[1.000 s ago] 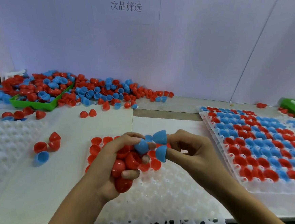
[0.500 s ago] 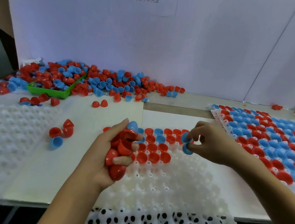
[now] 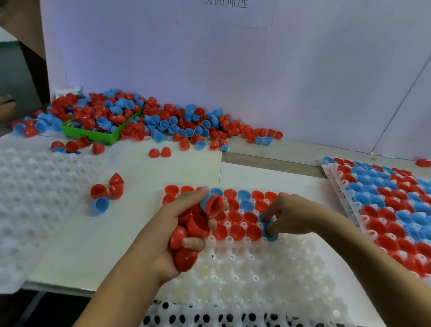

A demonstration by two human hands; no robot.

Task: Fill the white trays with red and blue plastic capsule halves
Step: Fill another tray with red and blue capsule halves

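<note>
- Left hand (image 3: 178, 232) is curled into a fist around a whole bunch of red capsule halves (image 3: 191, 228), palm turned sideways, thumb up top pinning a blue half nested against a red one (image 3: 212, 204). It hovers over the near-left part of the centre tray (image 3: 251, 282), forearm coming up from the bottom edge of the view.
- Right hand (image 3: 290, 215) reaches in from the right, wrist low, fingers bent down. Its fingertips pinch a blue capsule half (image 3: 269, 232) right at the end of the third filled row of the centre tray, touching or nearly in a pocket; can't tell if it's fully seated.
- The centre tray has only its far rows filled, mostly red with a few blue; the rest of its pockets nearer the person are bare, and its near edge hangs past the table (image 3: 126, 233) edge.
- Right of the centre tray sits a filled tray (image 3: 399, 208), red and blue in patches.
- Left of the centre tray lies another white tray (image 3: 12, 212), pockets bare.
- Between that one and the centre tray: a few loose halves (image 3: 106, 191), three red and one blue.
- Behind the centre tray, against the white backboard (image 3: 216, 73), a big loose pile (image 3: 161, 123) of halves spills around a green bin (image 3: 93, 133).
</note>
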